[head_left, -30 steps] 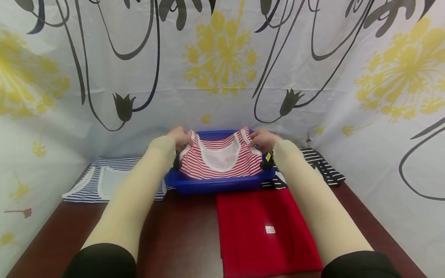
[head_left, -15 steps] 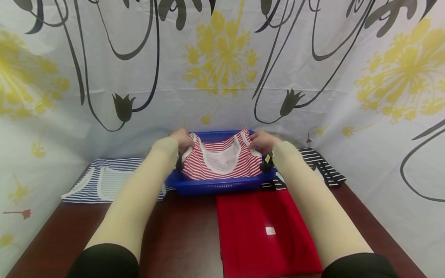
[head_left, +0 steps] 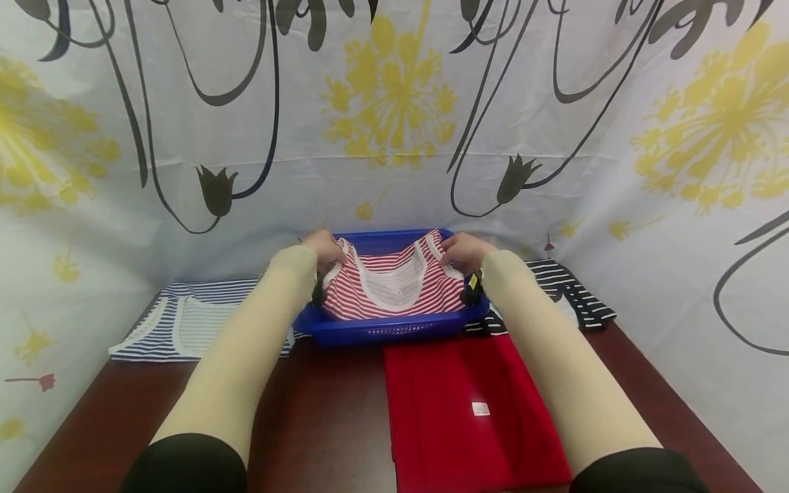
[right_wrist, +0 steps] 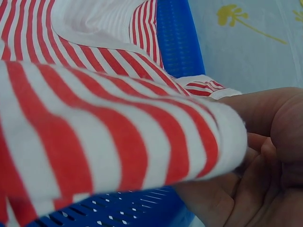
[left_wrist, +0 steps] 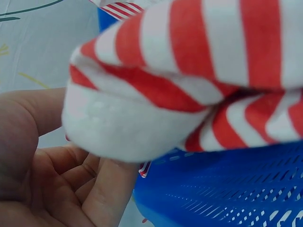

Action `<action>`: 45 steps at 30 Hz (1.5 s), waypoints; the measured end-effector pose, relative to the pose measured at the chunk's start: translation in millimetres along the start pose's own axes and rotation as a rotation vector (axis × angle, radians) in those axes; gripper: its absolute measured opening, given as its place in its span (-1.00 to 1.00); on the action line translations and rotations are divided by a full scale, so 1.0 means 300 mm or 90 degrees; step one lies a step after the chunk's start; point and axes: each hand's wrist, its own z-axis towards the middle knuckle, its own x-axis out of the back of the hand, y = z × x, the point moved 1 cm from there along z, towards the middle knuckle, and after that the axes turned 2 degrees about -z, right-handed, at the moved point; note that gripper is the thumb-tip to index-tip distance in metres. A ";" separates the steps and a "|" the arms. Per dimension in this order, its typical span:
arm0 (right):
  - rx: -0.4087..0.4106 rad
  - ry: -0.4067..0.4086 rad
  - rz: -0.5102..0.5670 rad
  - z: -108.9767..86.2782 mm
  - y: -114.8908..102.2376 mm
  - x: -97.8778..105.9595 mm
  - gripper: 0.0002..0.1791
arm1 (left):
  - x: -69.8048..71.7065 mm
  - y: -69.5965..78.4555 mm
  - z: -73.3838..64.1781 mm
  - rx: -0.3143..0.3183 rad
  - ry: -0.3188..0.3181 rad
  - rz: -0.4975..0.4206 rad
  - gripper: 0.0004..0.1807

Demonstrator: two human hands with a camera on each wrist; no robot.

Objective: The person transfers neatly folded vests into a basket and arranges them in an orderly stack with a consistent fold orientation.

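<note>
A red-and-white striped tank top (head_left: 345,294) with white trim hangs in the blue plastic basket (head_left: 394,329) at the back of the table. My left hand (head_left: 325,249) grips its left shoulder edge, and on the opposite side my right hand (head_left: 467,250) pinches the other one. Up close in the left wrist view, the striped cloth (left_wrist: 184,42) folds over between thumb and fingers, covering the fingertips. Thumb and fingers of the other hand close around a white-trimmed edge (right_wrist: 232,137) in the right wrist view, the basket wall (right_wrist: 180,42) behind it.
A blue-and-white striped garment (head_left: 148,335) lies left of the basket. To the right is a black-and-white striped one (head_left: 573,294), partly behind my forearm. A folded red garment (head_left: 450,411) with a small white label lies in front on the dark table (head_left: 320,418). A patterned curtain (head_left: 394,192) rises behind.
My left hand has shifted slightly right and down, drawing the tank top's left side inward. The right hand has stayed nearly in place, and both keep their hold.
</note>
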 end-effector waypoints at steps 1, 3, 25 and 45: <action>0.000 -0.002 0.003 0.000 -0.001 -0.001 -0.39 | 0.000 -0.001 0.000 -0.001 0.001 -0.005 -0.56; 0.000 -0.005 0.009 0.001 0.000 -0.001 -0.39 | -0.001 -0.005 0.002 -0.008 0.001 -0.008 -0.59; -0.012 0.015 -0.005 0.022 0.039 -0.014 -0.30 | -0.034 -0.030 0.028 0.003 -0.013 -0.034 -0.80; -0.013 0.013 -0.047 0.020 0.035 -0.026 -0.30 | -0.051 -0.050 0.044 0.020 -0.027 -0.004 -0.67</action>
